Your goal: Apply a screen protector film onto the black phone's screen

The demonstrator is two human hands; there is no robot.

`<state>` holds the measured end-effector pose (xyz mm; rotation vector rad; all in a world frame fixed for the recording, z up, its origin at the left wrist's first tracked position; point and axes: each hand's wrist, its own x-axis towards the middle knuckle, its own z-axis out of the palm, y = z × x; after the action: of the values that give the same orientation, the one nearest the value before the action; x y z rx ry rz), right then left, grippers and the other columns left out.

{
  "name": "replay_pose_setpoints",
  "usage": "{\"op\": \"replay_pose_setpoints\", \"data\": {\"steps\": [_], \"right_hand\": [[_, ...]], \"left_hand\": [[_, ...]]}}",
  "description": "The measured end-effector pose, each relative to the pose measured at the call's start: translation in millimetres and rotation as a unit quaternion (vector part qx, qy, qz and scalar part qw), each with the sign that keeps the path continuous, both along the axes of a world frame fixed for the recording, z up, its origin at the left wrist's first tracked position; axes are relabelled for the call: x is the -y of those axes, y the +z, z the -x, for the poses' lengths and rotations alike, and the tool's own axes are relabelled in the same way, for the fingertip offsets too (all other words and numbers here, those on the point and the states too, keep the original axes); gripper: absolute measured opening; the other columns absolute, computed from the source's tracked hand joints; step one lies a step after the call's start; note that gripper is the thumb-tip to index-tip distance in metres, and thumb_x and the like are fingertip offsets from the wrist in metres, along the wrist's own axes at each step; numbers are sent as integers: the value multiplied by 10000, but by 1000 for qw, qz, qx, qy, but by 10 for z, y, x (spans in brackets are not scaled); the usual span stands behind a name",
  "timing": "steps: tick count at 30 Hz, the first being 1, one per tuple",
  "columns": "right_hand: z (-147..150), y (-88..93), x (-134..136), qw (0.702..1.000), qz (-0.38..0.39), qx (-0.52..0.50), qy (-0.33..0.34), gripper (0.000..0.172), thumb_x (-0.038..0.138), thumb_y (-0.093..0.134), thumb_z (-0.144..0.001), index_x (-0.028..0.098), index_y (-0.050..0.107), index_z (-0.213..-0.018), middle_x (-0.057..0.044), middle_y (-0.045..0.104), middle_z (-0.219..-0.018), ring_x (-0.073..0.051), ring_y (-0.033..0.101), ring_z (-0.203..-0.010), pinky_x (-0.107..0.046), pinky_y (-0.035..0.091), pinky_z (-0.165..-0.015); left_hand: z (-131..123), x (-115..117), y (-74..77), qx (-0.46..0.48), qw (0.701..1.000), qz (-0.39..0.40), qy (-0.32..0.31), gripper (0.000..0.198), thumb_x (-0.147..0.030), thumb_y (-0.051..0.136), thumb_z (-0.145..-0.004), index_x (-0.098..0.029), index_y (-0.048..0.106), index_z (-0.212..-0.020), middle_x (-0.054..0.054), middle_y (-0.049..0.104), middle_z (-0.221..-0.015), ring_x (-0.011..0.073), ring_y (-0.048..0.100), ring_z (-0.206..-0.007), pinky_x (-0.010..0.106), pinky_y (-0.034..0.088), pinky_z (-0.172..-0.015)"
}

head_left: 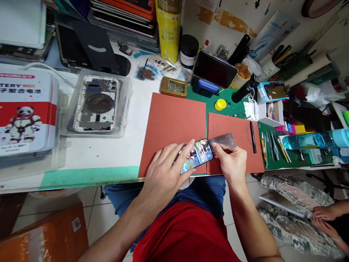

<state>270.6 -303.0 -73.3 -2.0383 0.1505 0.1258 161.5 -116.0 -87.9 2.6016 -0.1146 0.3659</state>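
A smartphone (202, 152) with a lit, colourful screen lies tilted over the near edge of the red-brown mats. My left hand (166, 163) spans its left end, index finger across the upper side and thumb along the lower side. Part of the phone is hidden under those fingers. A thin, grey, see-through sheet (226, 140) is pinched between the thumb and fingers of my right hand (231, 160). The sheet's left end meets the phone's right end; whether it goes under the edge I cannot tell.
Around the mats (177, 116) lie a black pen (253, 136), several slim tools (275, 145), a yellow cap (220, 104) and a small metal tin (173, 87). A propped phone (214, 69) stands behind. Leftward is an opened phone housing (96, 103). Another person's hands (327, 218) rest at lower right.
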Motion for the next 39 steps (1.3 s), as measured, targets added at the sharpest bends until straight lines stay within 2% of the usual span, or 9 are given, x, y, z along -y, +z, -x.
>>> {"op": "replay_pose_setpoints", "data": {"steps": [3,6,9,14,19,23,27,35,39], "right_hand": [[81,17,-25,994,68,72,37,221,407,757,-908,225,882,-902,-66,858,-872,-251,784,-753,-343,578,-722],[165,42,-41,970,166,156,83,265,356,670,-986,211,866,-882,-68,838,-824,-203,720,-662,-303,517,-659],[230,61,-35,956,209,186,93,299,333,635,-1006,203,842,-834,-59,812,-764,-176,654,-590,-291,475,-615],[270,58,10,968,179,157,78,281,359,654,-998,213,851,-860,-57,829,-794,-187,679,-614,-297,502,-635],[202,20,64,995,79,54,24,258,459,767,-911,225,875,-900,-71,856,-858,-266,795,-764,-356,585,-732],[122,27,85,1000,28,4,-7,247,453,839,-821,214,882,-865,-80,855,-844,-295,811,-792,-395,622,-747],[83,59,86,1000,-9,-26,-7,227,424,869,-781,201,879,-821,-73,844,-791,-294,809,-780,-388,636,-721],[100,56,78,1000,1,-20,-14,227,429,863,-788,205,879,-824,-72,846,-800,-295,811,-788,-391,641,-747],[188,17,47,999,45,26,-8,265,464,802,-871,213,882,-901,-80,859,-874,-285,806,-787,-380,617,-744]], "left_hand": [[2,-2,4,-2,1000,4,2,762,-336,713,-1017,-187,348,-1669,167,680,-1450,343,639,-1273,498,499,-1079],[-1,-1,1,-4,1000,3,3,793,-336,734,-1000,-180,341,-1671,168,689,-1420,347,642,-1253,494,510,-1048],[-4,1,-3,0,1000,4,4,801,-344,740,-995,-171,343,-1669,165,695,-1393,343,643,-1234,486,519,-1018],[-4,6,5,2,1000,6,7,815,-326,760,-982,-173,343,-1665,160,695,-1388,340,637,-1238,483,516,-1021],[-8,1,10,-1,1000,8,5,806,-307,753,-987,-174,339,-1666,164,686,-1409,335,633,-1243,480,510,-1032],[-9,-3,5,2,1000,9,6,794,-311,746,-993,-175,343,-1664,162,685,-1412,332,637,-1241,479,513,-1033],[1,-3,6,-2,1000,11,9,811,-318,744,-996,-190,323,-1677,166,695,-1402,334,643,-1244,483,517,-1033],[-5,-1,0,-3,1000,20,10,814,-315,754,-988,-198,336,-1677,167,691,-1424,335,649,-1259,491,520,-1049],[-13,-10,-7,2,1000,15,3,796,-328,751,-989,-176,354,-1662,167,685,-1433,333,643,-1251,491,526,-1041]]}}
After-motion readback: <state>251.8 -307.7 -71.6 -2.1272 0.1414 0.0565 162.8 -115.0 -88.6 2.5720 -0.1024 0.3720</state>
